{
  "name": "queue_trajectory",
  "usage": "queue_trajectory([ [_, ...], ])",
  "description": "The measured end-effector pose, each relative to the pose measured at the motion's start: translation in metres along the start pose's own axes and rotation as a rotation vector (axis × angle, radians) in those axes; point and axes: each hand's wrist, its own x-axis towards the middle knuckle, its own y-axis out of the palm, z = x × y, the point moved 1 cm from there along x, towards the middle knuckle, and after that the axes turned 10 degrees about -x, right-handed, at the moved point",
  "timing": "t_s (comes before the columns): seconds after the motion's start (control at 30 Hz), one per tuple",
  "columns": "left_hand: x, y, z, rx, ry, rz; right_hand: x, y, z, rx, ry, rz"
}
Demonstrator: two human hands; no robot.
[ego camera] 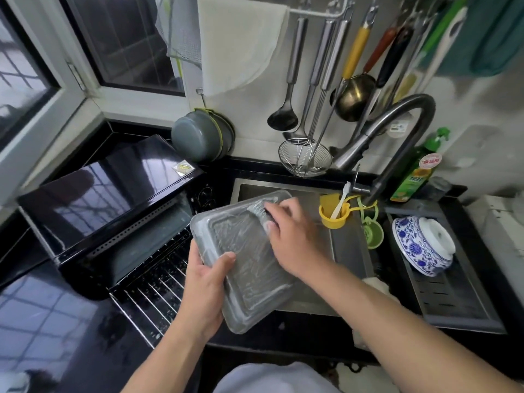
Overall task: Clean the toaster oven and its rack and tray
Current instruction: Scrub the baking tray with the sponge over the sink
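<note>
A grey metal baking tray (249, 268), wet and soapy, is held tilted over the sink's left edge. My left hand (207, 282) grips its near left rim, thumb on the inside. My right hand (289, 236) holds a steel wool scrubber (259, 209) against the tray's far corner. The black toaster oven (107, 194) stands on the counter at the left. Its door hangs open, and the wire rack (153, 287) lies on it.
The steel sink (348, 251) lies under the tray, with a curved grey faucet (397, 131) behind. A yellow cup with a toothbrush (334, 214), a green soap bottle (414, 171) and a blue-white bowl (422, 245) on a drain tray stand at the right. Ladles and strainers hang on the wall.
</note>
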Motion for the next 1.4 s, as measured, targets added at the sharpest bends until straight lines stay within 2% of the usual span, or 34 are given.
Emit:
queue_trajectory([
  [0.07, 0.002, 0.001, 0.001, -0.036, -0.022, 0.014, -0.020, -0.004, 0.031, 0.036, -0.229, 0.031],
  [0.1, 0.002, 0.000, 0.001, -0.037, -0.029, 0.017, -0.014, -0.004, 0.027, 0.017, -0.255, -0.007],
  [0.13, 0.001, -0.001, 0.000, -0.033, -0.030, 0.019, -0.001, -0.003, 0.012, -0.009, -0.148, -0.051],
  [0.2, -0.001, -0.003, -0.003, -0.034, -0.029, 0.036, 0.027, -0.006, -0.029, -0.042, 0.196, -0.039],
  [0.27, -0.002, -0.005, -0.007, -0.038, -0.038, 0.049, 0.030, -0.009, -0.053, 0.025, 0.297, -0.010],
  [0.37, 0.004, -0.009, -0.010, -0.050, -0.066, 0.051, 0.016, -0.009, -0.035, 0.058, 0.150, -0.067],
  [0.5, 0.006, -0.013, -0.015, 0.025, -0.110, 0.100, 0.003, -0.006, -0.002, 0.042, -0.284, 0.019],
  [0.53, 0.008, -0.015, -0.018, 0.039, -0.101, 0.096, 0.007, -0.006, -0.005, 0.003, -0.302, 0.019],
  [0.57, 0.010, -0.017, -0.020, 0.051, -0.089, 0.092, 0.014, -0.007, -0.012, -0.012, -0.238, -0.003],
  [0.67, 0.012, -0.017, -0.025, 0.109, -0.073, 0.141, 0.027, -0.009, -0.034, 0.023, 0.069, -0.043],
  [0.7, 0.012, -0.015, -0.024, 0.133, -0.085, 0.161, 0.027, -0.010, -0.029, -0.004, 0.052, -0.069],
  [0.77, 0.010, -0.009, -0.016, 0.189, -0.102, 0.170, 0.019, -0.013, 0.002, -0.023, -0.112, -0.103],
  [0.83, 0.006, -0.007, -0.009, 0.215, -0.093, 0.181, 0.006, -0.019, 0.038, 0.017, -0.298, -0.054],
  [0.9, 0.003, -0.008, -0.007, 0.192, -0.085, 0.171, 0.007, -0.021, 0.040, -0.009, -0.393, -0.034],
  [0.97, 0.001, -0.015, -0.010, 0.157, -0.066, 0.132, 0.018, -0.016, 0.006, -0.047, -0.275, -0.076],
  [1.03, -0.001, -0.021, -0.017, 0.124, -0.065, 0.112, 0.022, -0.014, -0.032, -0.060, -0.059, -0.047],
  [1.07, 0.000, -0.023, -0.019, 0.111, -0.077, 0.108, 0.022, -0.013, -0.040, -0.055, -0.014, -0.018],
  [1.17, 0.002, -0.030, -0.017, 0.051, -0.114, 0.076, 0.021, -0.011, -0.033, -0.055, -0.039, -0.047],
  [1.2, 0.004, -0.030, -0.017, 0.029, -0.120, 0.063, 0.023, -0.011, -0.032, -0.010, -0.001, -0.054],
  [1.3, 0.011, -0.033, -0.013, -0.014, -0.119, 0.025, 0.031, -0.019, -0.037, 0.286, 0.290, 0.037],
  [1.4, 0.015, -0.038, -0.010, -0.089, -0.124, -0.009, 0.010, -0.029, -0.037, 0.514, 0.398, 0.094],
])
